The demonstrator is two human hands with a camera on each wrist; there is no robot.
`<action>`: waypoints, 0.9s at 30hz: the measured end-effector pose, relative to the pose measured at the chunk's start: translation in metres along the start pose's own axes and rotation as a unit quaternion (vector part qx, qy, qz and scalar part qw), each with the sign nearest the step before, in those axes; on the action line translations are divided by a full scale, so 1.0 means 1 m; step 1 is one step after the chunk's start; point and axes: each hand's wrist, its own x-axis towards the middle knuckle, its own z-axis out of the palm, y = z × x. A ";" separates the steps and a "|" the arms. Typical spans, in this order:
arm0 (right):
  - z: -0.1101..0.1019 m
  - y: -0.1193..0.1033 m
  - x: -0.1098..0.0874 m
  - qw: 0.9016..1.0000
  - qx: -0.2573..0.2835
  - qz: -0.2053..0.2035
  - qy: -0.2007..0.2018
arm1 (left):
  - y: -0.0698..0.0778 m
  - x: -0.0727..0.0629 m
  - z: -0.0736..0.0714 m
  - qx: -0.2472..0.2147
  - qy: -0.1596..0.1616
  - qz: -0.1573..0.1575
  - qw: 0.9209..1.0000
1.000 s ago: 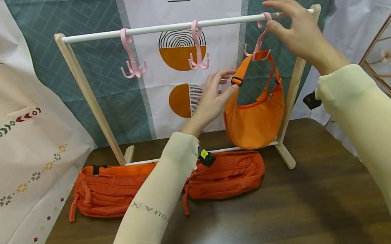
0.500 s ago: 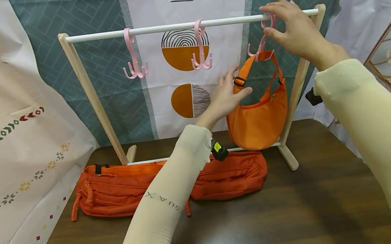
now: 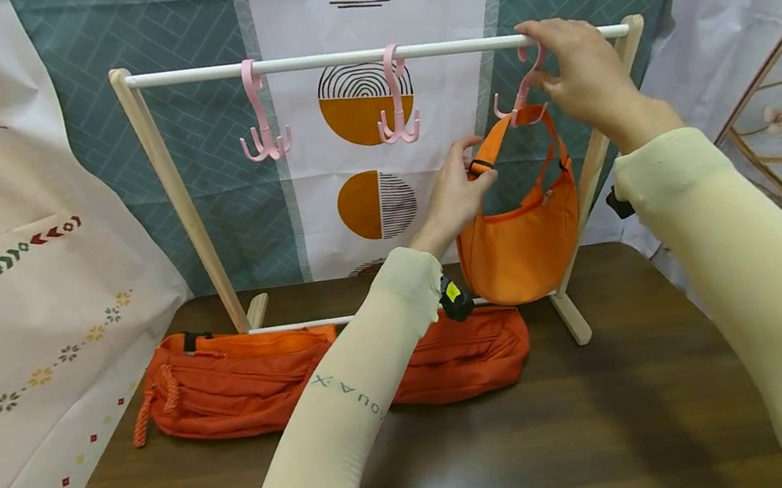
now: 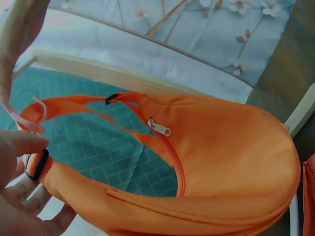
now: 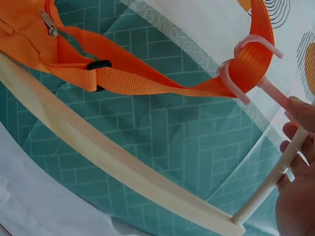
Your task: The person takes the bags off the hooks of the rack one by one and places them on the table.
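An orange shoulder bag [image 3: 525, 253] hangs by its strap from the pink hook [image 3: 521, 100] at the right of a white rail [image 3: 326, 60]. With thumb and fingers my left hand [image 3: 453, 192] holds the strap beside its black buckle [image 4: 37, 165]. My right hand [image 3: 585, 71] is up at the rail, its fingers over the rail and its thumb against the stem of this tilted hook. In the right wrist view the strap [image 5: 142, 81] loops over the hook's prongs [image 5: 231, 81]. Part of the hook's top is hidden by the right hand.
Two more pink hooks [image 3: 260, 116] [image 3: 396, 100] hang on the rail to the left. Below the rack, red-orange waist packs [image 3: 230, 386] [image 3: 465, 359] lie on the brown table [image 3: 513, 453]. Wooden posts [image 3: 178, 191] hold up the rail, with patterned cloths behind.
My left hand has moved right onto the strap, its fingers closing there. My right hand has come down onto the rail and hook. The bag has shifted slightly to the right.
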 end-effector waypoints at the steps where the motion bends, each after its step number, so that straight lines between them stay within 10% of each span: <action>1: 0.001 0.000 0.000 1.000 0.000 0.001 0.003 | 0.001 0.000 0.000 0.001 0.002 0.001 1.000; 14: 0.001 -0.003 0.000 1.000 -0.011 0.015 0.016 | 0.028 0.008 -0.015 0.037 0.019 -0.011 0.999; 27: -0.003 -0.004 0.001 0.999 -0.027 0.023 0.011 | 0.068 0.021 -0.010 -0.017 0.071 0.068 0.995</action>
